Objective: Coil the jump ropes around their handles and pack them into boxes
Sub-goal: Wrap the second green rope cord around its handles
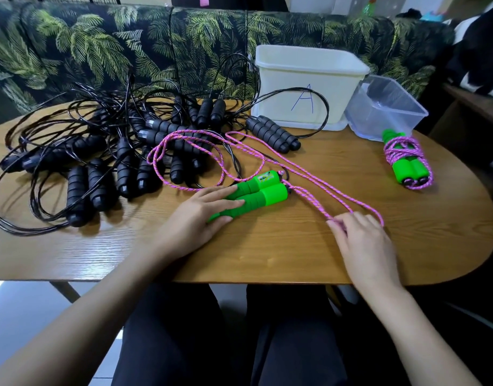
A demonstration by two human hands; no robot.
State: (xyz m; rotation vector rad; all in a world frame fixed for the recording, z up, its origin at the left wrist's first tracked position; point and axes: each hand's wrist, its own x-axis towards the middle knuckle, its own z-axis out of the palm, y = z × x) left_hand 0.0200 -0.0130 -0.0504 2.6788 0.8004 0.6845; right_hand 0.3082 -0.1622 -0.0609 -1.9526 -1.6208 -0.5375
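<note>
I see the black jump ropes piled at left on the tabletop; the left hand lies with straight fingers on the green handles, the right hand pinches their pink rope

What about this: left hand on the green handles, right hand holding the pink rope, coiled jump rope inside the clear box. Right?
One error: the head view shows the coiled jump rope on the table beside the clear box, not inside it. The left hand does rest on the green handles, and the right hand holds the pink rope.
</note>
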